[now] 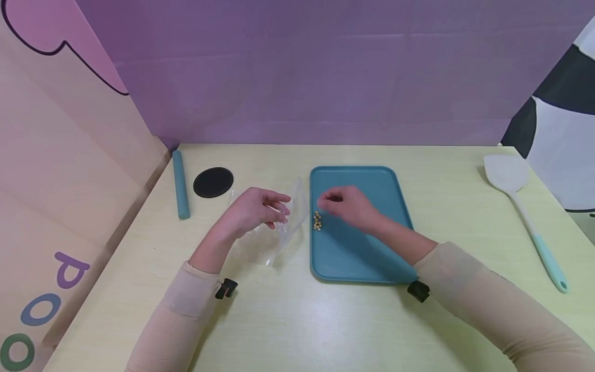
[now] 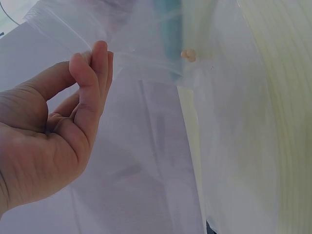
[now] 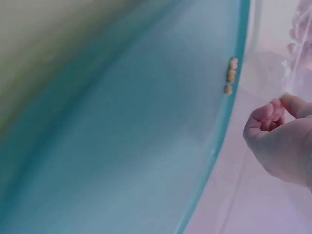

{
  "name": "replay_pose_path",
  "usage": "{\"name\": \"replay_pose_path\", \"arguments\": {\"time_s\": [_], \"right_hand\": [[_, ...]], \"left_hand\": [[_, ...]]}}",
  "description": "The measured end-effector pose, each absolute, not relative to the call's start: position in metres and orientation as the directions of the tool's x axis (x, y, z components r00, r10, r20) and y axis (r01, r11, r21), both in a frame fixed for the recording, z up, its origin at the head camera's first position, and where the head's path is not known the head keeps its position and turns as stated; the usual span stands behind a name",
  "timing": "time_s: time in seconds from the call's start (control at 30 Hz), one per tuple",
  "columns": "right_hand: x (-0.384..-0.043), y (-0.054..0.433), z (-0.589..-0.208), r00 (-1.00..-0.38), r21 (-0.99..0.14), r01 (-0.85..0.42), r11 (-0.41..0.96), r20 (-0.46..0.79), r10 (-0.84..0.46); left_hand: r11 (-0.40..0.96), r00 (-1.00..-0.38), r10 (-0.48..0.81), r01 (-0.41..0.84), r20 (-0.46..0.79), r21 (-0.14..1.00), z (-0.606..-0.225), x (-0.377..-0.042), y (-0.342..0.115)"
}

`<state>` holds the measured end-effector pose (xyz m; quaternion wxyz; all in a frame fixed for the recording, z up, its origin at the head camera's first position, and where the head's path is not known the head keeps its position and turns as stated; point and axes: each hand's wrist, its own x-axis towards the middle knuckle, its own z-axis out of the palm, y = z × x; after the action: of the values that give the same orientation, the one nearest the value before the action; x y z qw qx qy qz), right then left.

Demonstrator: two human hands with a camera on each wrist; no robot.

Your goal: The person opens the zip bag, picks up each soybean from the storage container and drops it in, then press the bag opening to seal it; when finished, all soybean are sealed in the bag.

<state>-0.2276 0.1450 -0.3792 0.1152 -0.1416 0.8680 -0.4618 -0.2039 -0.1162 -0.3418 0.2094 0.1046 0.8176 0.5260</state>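
My left hand [image 1: 260,209] pinches a clear plastic bag [image 1: 297,209] between thumb and fingers, left of the blue tray [image 1: 362,263]. In the left wrist view, a few tan bean-like pieces [image 2: 188,55] show through the plastic. My right hand [image 1: 348,206] is over the tray's left side, thumb and forefinger tips close together, the other fingers curled. I cannot tell whether something small sits between those tips. A small cluster of tan beans [image 1: 317,222] lies along the tray's left edge, just below the right fingertips. In the right wrist view, some of these beans [image 3: 231,75] line the rim.
A blue rod [image 1: 181,186] and a black round disc [image 1: 213,182] lie at the table's back left. To the right of the tray rests a white spatula [image 1: 506,173] with a mint handle. A purple backdrop [image 1: 325,77] rises behind the table.
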Motion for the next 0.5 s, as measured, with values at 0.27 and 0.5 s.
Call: {"name": "replay_pose_path", "arguments": {"time_s": [0.27, 0.5], "right_hand": [[-0.219, 0.13, -0.366, -0.931, -0.929, -0.097, 0.356, -0.041, -0.362], [-0.214, 0.122, -0.363, -0.913, -0.921, -0.113, 0.374, -0.052, -0.404]], "left_hand": [[0.434, -0.888, 0.392, -0.051, -0.24, 0.899, -0.343, -0.206, -0.116], [0.437, -0.888, 0.397, -0.041, -0.233, 0.899, -0.343, -0.205, -0.116]]}}
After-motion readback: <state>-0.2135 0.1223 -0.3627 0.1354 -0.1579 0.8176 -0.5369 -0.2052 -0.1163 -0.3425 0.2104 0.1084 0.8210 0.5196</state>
